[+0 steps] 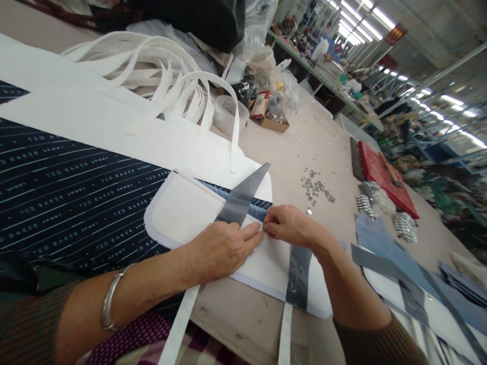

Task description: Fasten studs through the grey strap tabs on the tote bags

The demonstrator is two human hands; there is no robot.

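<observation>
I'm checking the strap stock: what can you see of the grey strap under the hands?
The grey strap is a flat, slightly glossy band with a slanted end. It lies diagonally across the white panel. The left hand presses on it; the right hand pinches at its edge.

The dark navy striped fabric sheet (68,192) beside my arm reads "TED BAKER SPORT" in repeated rows of small pale letters.

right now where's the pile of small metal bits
In the head view, the small metal bits lie loose on the table, right of centre, beyond the right hand.
</observation>
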